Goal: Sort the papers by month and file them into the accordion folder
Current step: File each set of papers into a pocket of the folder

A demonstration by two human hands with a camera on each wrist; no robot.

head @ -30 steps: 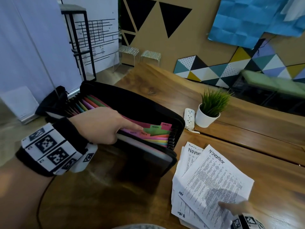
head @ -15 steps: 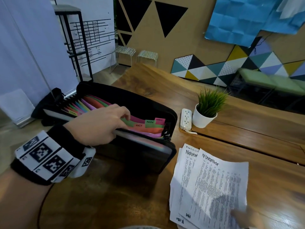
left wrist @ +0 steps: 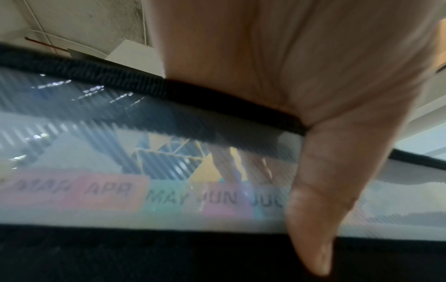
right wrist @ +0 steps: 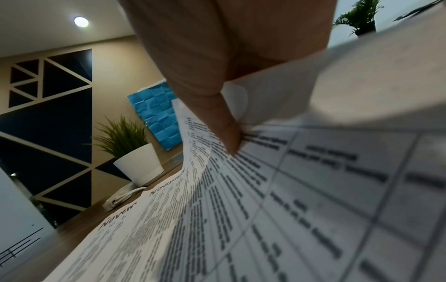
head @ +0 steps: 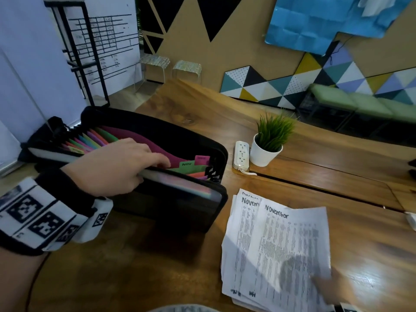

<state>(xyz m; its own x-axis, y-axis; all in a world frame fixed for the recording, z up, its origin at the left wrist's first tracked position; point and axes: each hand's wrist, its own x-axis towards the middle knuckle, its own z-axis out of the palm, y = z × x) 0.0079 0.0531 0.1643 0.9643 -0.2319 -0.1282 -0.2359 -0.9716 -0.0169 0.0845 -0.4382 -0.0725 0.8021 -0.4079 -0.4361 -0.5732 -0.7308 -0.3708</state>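
The black accordion folder [head: 180,208] stands open on the left of the wooden table, its coloured dividers fanned out. My left hand [head: 153,167] grips its front wall: the fingers reach in beside the green NOV tab [head: 186,164], and the thumb [left wrist: 313,209] presses the clear front panel over the month tabs. A wide gap shows behind the NOV divider. To the right lies a stack of papers [head: 238,255] headed "November". My right hand [head: 331,289] pinches the top November sheet [head: 290,239] at its near right corner, with the thumb [right wrist: 226,133] on the printed side.
A white pot with a green plant [head: 265,152] and a white power strip [head: 241,155] stand just behind the papers. A black metal rack [head: 90,64] stands beyond the folder on the left. A green bench [head: 360,104] lines the far right wall.
My left fingers have shifted among the dividers and the pocket behind the NOV tab has widened. My right hand has turned the top November sheet and lifted its near corner.
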